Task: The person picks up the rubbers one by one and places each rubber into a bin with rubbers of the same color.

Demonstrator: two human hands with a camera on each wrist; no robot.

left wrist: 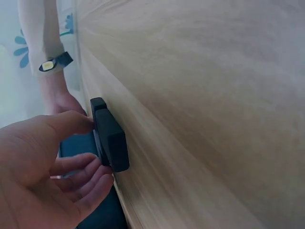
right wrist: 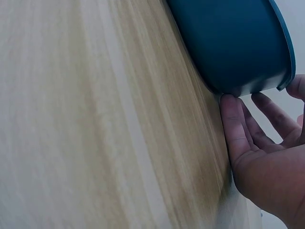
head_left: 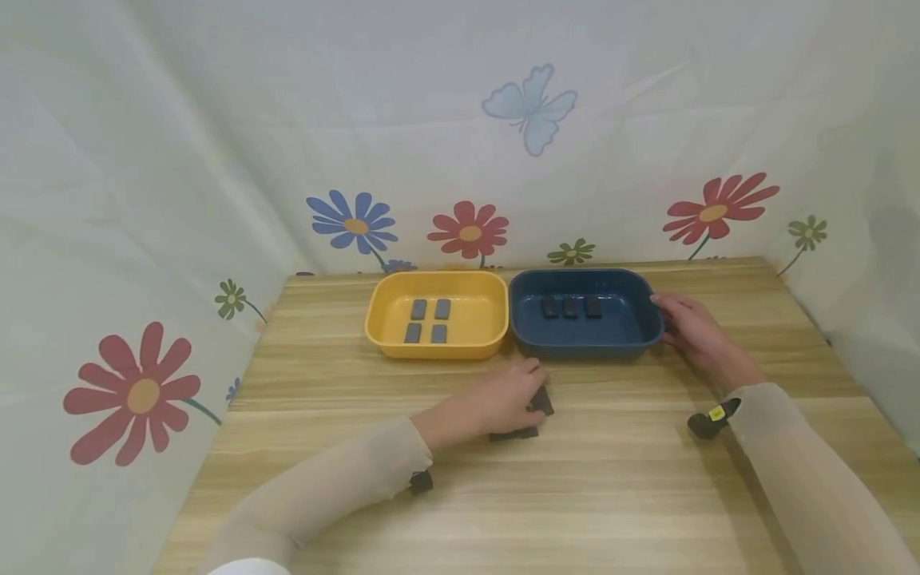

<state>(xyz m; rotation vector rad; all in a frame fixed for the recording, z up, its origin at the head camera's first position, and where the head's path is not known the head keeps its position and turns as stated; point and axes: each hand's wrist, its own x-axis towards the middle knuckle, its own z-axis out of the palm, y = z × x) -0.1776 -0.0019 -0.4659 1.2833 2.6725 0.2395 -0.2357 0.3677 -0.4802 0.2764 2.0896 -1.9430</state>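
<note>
My left hand (head_left: pixel 506 397) pinches a dark block (head_left: pixel 544 399) by its edges at the table, in front of the basins. Another dark block (head_left: pixel 513 435) lies beside it, nearer me, partly under the hand; in the left wrist view this nearer block (left wrist: pixel 115 140) overlaps the pinched one. At the right end of the blue basin (head_left: pixel 585 351), my right hand (head_left: pixel 693 326) touches its outer wall, one fingertip up at the rim. The right wrist view has the relaxed fingers (right wrist: pixel 233 121) against the basin's end.
Three dark blocks (head_left: pixel 571 307) lie in a row inside the blue basin. Left of it, its end close against the blue one, stands a yellow basin (head_left: pixel 437 351) with several grey blocks (head_left: pixel 439 334) in two rows. A flowered curtain (head_left: pixel 402 120) hangs behind the wooden table (head_left: pixel 596 487).
</note>
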